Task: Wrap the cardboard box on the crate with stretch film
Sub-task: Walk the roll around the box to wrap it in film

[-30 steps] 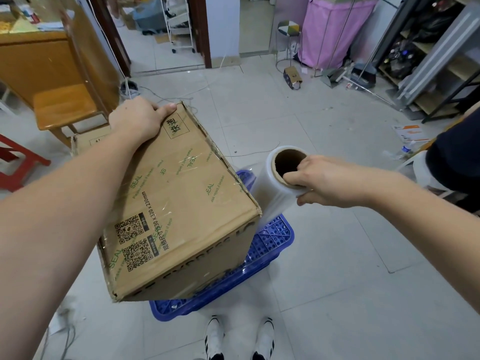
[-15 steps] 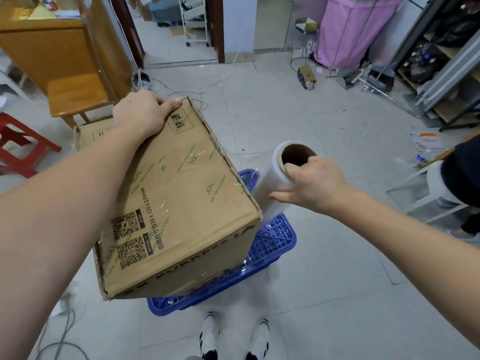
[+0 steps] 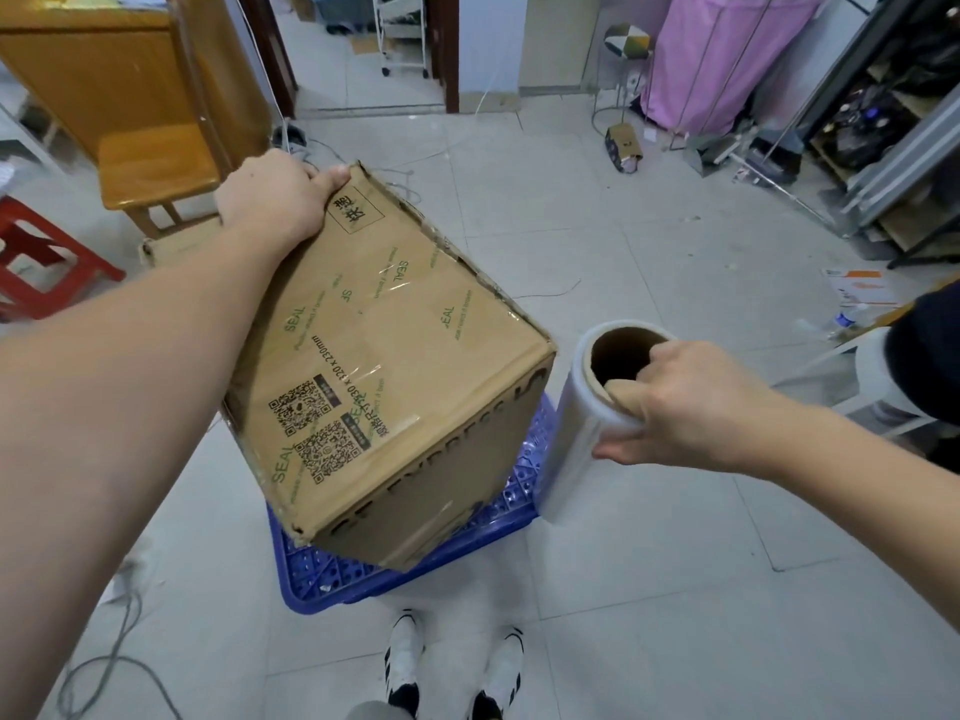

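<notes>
Cardboard box (image 3: 384, 356) sits tilted on a blue crate (image 3: 332, 579), one lower corner resting on the crate's perforated top, the rest of the box overhanging the crate's edge. Clear film already covers the box faces; wrinkles and glare show on the top face. Printed matter on the box: "SEAL" repeated in green along the tape, "SF" in green, two black QR codes near the closer edge, a dimension line reading "330 x 220 x 230mm", and a boxed Chinese character stamp by the far corner. The side face carries large dark letters, partly legible as "EXPRESS".

Left hand (image 3: 275, 200) lies over the far top corner of the box, fingers curled over the edge, thumb flat on the top face, gripping it.

Right hand (image 3: 675, 407) holds a roll of stretch film (image 3: 582, 428) just right of the box, near its closest right corner. The thumb is hooked inside the brown cardboard core, the fingers wrapped round the outside of the roll. The roll stands roughly upright, its lower end beside the crate.

Below the crate, two black-and-white shoes (image 3: 452, 672) stand on the tiled floor (image 3: 649, 641). Left of the box: a red stool (image 3: 47, 262) and a wooden chair (image 3: 156, 163). Beyond the box, a pink fabric-covered rack (image 3: 727, 59).
</notes>
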A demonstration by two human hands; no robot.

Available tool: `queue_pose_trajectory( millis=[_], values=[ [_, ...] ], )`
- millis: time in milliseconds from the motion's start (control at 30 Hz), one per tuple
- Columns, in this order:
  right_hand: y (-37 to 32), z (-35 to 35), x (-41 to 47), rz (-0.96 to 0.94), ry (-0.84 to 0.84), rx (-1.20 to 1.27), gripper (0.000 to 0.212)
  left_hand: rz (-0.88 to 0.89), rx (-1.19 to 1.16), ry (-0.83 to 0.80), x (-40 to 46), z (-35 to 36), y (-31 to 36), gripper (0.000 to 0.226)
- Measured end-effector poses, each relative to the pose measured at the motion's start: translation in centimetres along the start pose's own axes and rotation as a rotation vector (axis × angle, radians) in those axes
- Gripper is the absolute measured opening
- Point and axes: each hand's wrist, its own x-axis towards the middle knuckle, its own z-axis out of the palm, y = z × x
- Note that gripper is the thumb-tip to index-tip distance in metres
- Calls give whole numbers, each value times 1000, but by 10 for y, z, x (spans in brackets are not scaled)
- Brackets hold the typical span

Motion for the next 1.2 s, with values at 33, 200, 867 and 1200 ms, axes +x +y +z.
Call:
queue_pose_trajectory(
  millis=[33, 200, 867, 1200],
  values=[
    [2, 1, -4, -22, -4, 7, 61, -11, 3, 5, 0, 1, 1, 83],
    [3, 0, -16, -86, -13, 34, 51, -78, 27, 10, -7, 2, 10, 85],
    [-42, -13, -9, 503, -13, -105, 66, 252, -155, -301, -13, -34, -56, 68],
    [-64, -25, -1, 718, -194, -157, 52, 363, -274, -545, -11, -44, -80, 64]
  ],
)
